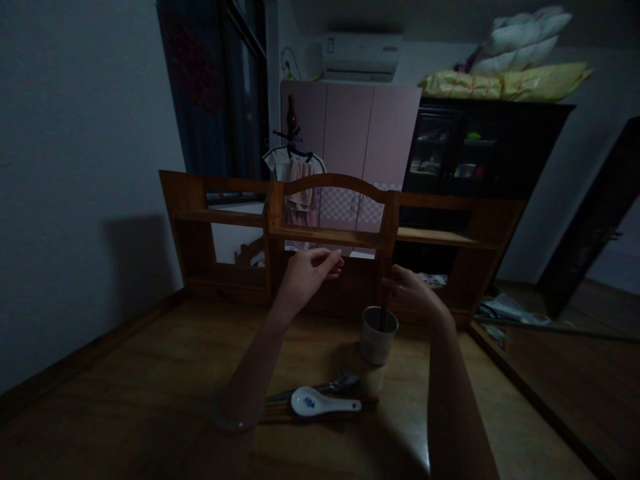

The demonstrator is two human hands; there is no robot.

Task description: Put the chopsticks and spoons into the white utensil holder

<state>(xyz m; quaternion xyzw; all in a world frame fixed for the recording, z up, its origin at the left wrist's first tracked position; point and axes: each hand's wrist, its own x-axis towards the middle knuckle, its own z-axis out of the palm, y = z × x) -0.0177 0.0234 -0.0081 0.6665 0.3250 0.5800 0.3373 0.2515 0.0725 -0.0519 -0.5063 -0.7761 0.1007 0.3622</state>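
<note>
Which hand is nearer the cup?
Right. The right hand is above and slightly right of the cup, holding a dark stick that reaches into it; the left hand is farther off, up and to its left.

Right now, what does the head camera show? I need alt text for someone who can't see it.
A person's right hand holds a thin dark stick down into a cup on a wooden desk; the left hand is raised. Nearer the camera lie a white spoon and other utensils.

Room lower L over tbl (125, 393); cup (375, 347) & stick (383, 317) R of ctr, spoon (323, 404) low ctr, shelf (325, 235) mid-frame block.
</note>
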